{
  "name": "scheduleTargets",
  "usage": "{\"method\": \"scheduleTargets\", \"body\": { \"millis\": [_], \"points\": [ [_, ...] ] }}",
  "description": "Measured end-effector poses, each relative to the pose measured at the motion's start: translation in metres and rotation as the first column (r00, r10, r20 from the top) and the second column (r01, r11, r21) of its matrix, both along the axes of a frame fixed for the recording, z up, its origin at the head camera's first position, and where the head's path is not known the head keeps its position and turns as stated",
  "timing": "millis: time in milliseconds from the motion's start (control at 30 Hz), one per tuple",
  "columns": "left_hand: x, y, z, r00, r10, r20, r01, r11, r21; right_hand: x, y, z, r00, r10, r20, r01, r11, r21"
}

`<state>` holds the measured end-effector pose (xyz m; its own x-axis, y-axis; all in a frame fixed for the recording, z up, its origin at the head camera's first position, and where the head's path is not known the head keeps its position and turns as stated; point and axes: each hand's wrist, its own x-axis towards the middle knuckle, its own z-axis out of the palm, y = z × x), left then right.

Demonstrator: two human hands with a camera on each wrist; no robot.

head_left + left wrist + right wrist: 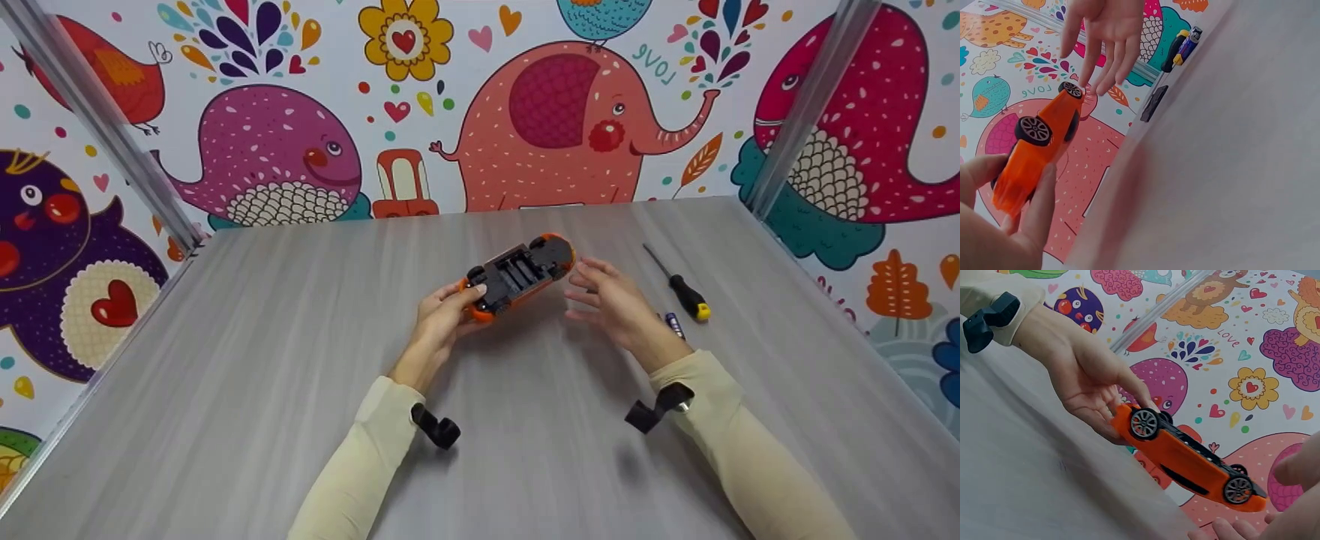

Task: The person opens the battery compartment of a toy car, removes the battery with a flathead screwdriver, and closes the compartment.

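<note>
Left hand (pixel 442 311) grips one end of upturned orange car (pixel 517 276) above the table (pixel 262 360), right hand (pixel 611 300) loose-fingered, holding nothing, just beside its far end, screwdriver (pixel 679 283) and battery (pixel 674 325) right of that hand.

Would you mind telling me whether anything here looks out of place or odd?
The orange toy car is upside down in the left hand, its battery compartment open and empty; a battery lies beside the screwdriver.
</note>
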<state>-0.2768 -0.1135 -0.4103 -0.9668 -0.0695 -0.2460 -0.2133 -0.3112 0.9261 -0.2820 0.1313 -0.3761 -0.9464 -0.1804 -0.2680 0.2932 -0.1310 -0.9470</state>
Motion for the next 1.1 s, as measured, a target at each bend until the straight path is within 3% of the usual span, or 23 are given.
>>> {"method": "scheduleTargets", "body": {
  "millis": [467,700,1100],
  "points": [
    [0.002,0.006,-0.003,0.999,0.049,0.017,-0.050,0.998,0.028,-0.014,-0.037,-0.008,0.992,-0.106,0.072,0.118,0.975,-0.190],
    [0.001,0.007,-0.004,1.000,0.011,0.022,-0.011,1.000,0.020,-0.024,-0.043,-0.012,0.981,-0.166,0.097,0.184,0.957,-0.224],
    [0.005,0.009,-0.008,0.996,-0.094,0.007,0.093,0.995,0.033,-0.030,-0.045,-0.027,0.969,-0.243,0.039,0.246,0.956,-0.158]
  ]
}}
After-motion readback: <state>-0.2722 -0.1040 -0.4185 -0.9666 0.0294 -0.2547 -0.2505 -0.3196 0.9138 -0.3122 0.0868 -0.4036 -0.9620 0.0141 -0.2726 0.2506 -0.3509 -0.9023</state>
